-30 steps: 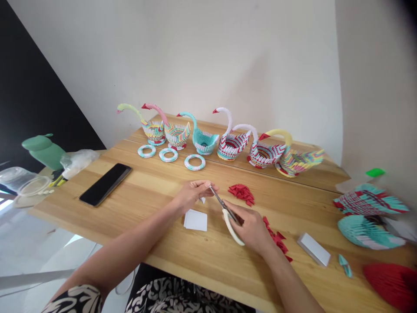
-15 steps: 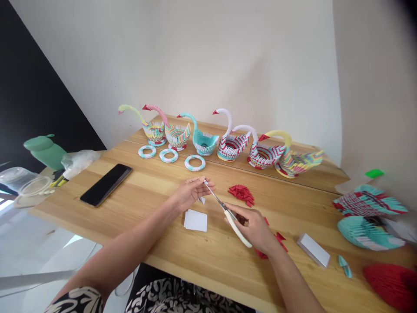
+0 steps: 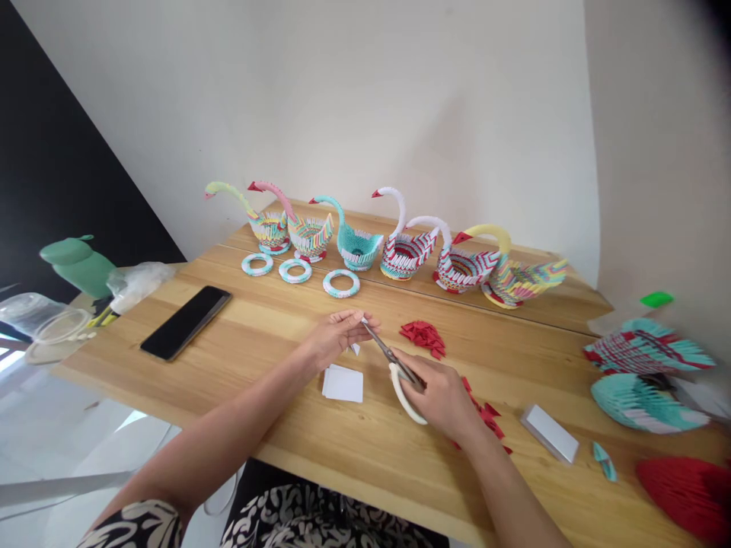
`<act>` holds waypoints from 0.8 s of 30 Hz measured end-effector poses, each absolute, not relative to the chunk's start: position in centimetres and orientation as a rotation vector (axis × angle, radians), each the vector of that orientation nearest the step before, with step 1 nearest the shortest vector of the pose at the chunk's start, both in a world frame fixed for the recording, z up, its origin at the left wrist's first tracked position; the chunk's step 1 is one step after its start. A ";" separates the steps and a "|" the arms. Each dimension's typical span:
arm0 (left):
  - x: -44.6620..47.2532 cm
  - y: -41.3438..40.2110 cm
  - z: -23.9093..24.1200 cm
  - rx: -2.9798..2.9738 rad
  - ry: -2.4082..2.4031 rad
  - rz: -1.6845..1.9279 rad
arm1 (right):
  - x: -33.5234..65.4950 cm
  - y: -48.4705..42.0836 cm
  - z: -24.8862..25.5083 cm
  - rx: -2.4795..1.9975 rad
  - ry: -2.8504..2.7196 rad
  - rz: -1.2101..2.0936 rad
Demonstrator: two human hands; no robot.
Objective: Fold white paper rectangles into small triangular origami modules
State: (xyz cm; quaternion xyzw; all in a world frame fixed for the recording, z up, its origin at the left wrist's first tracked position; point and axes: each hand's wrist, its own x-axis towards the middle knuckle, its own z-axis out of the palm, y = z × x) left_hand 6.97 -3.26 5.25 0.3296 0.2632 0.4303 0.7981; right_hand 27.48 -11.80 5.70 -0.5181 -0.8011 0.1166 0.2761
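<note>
My right hand (image 3: pixel 438 396) grips white-handled scissors (image 3: pixel 395 365), blades pointing up-left toward my left hand (image 3: pixel 336 335). My left hand's fingers are pinched together around a small white paper piece at the blade tips; the piece is mostly hidden. A small white scrap (image 3: pixel 355 349) lies just under that hand. A stack of white paper rectangles (image 3: pixel 343 383) lies on the wooden table (image 3: pixel 274 335) between my forearms. Red folded paper pieces sit in a pile (image 3: pixel 423 337) beyond the scissors, and more red pieces (image 3: pixel 485 417) lie beside my right wrist.
Several paper swans (image 3: pixel 354 243) line the table's back, with three paper rings (image 3: pixel 295 271) before them. A black phone (image 3: pixel 186 322) lies at left. A white block (image 3: pixel 549 434), teal and striped paper wings (image 3: pixel 645 373) and a red paper form (image 3: pixel 685 491) sit at right. A green bottle (image 3: pixel 80 265) stands off-table left.
The scissors' handles opened half a second ago and are closed again now, with my right hand drawn back slightly toward the left hand. My left hand stayed in place.
</note>
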 end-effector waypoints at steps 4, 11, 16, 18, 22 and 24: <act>7.3 -3.3 4.9 0.736 0.543 0.931 | 27.4 -11.8 5.1 -1.378 -2.204 0.096; 7.6 -3.7 4.7 0.745 0.564 0.955 | 27.1 -11.9 5.0 -1.432 -2.253 -0.050; 7.7 -3.9 4.8 0.783 0.560 0.951 | 27.2 -11.9 5.2 -1.387 -2.164 0.241; 7.7 -3.8 4.7 0.788 0.569 0.946 | 27.1 -11.8 5.4 -1.394 -2.088 0.427; 7.6 -3.5 4.4 0.754 0.602 0.943 | 26.9 -12.0 6.0 -1.410 -2.032 0.631; 7.4 -3.3 4.3 0.697 0.611 0.972 | 27.4 -12.0 6.5 -1.392 -2.088 0.632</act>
